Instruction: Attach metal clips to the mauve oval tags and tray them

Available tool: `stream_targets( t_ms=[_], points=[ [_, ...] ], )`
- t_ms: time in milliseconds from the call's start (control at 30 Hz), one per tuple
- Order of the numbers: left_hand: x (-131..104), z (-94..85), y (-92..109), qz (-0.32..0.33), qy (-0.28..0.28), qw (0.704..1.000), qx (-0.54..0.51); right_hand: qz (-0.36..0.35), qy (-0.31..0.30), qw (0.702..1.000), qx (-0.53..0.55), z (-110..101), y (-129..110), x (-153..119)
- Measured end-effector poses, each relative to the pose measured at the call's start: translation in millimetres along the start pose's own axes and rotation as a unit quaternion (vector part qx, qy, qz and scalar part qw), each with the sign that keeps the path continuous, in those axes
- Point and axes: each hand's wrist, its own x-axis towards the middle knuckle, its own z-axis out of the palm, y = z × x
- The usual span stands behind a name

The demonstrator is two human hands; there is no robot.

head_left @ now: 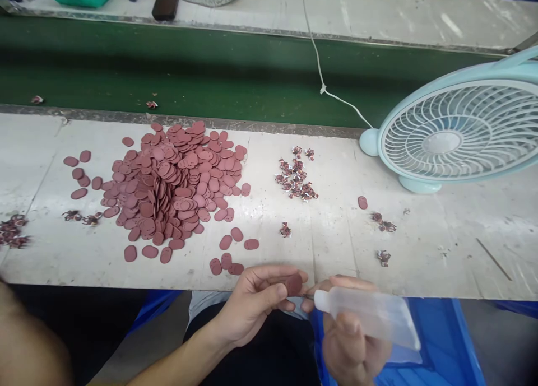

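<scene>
Between its thumb and fingers, my left hand [263, 302] pinches a reddish-brown oval disc [293, 285] just off the table's front edge. My right hand [353, 341] is wrapped round a translucent white squeeze bottle [372, 313]. The bottle's thin nozzle points left, close to the disc; whether it touches cannot be made out. A large pile of similar oval discs [180, 178] lies on the white table [336, 223] beyond my left hand, with several loose ones around it. Small brown-and-white figure pieces [296, 178] are clustered right of the pile.
A light blue fan [441, 142] stands at the right, its white cable [317, 61] running back across a green belt [235, 78]. More small pieces lie at the left edge. A blue bin [445, 341] is below the table at right. Another person's arm [29, 335] shows lower left.
</scene>
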Motion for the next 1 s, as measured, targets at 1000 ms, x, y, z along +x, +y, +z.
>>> stream_targets(
  t_ms=[1000],
  points=[
    [-12.4,-26.9,20.5,0.052,0.078,0.996,-0.002,-0.028,-0.107,0.932,-0.345,26.4,14.3,75.9]
  ],
)
